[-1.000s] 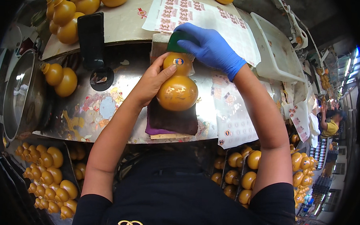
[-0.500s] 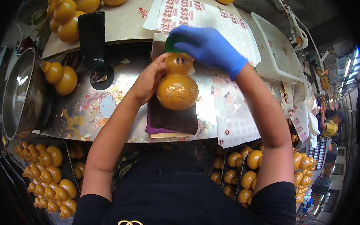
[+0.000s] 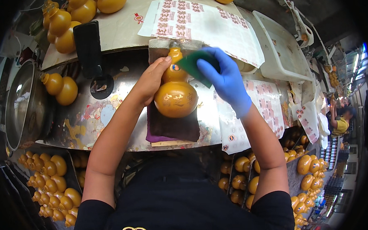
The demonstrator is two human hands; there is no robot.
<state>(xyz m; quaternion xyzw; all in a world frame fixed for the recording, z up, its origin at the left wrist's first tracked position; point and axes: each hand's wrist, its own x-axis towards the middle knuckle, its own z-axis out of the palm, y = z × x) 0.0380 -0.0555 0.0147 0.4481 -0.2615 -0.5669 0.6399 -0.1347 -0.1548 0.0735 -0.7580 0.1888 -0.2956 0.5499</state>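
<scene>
An amber gourd-shaped bottle (image 3: 175,97) lies on a dark cloth pad (image 3: 173,127) on the metal worktop, its neck pointing away from me. My bare left hand (image 3: 150,80) grips the bottle's upper bulb from the left, where a small round sticker shows. My right hand (image 3: 223,77), in a blue glove, holds a green scraper card (image 3: 193,64) against the right side of the neck.
Sticker sheets (image 3: 204,23) lie at the back and along the right (image 3: 270,108). More gourd bottles stand at the back left (image 3: 75,7), by a metal basin (image 3: 20,103), and in crates below (image 3: 51,183) and at the right (image 3: 305,165). A black holder (image 3: 88,49) stands to the left. A white tray (image 3: 281,49) sits at the right. Another person (image 3: 339,122) works at the far right.
My gloved right hand has slid off the top of the neck to the right, exposing the green card and the bottle's upper bulb. The left hand keeps its grip.
</scene>
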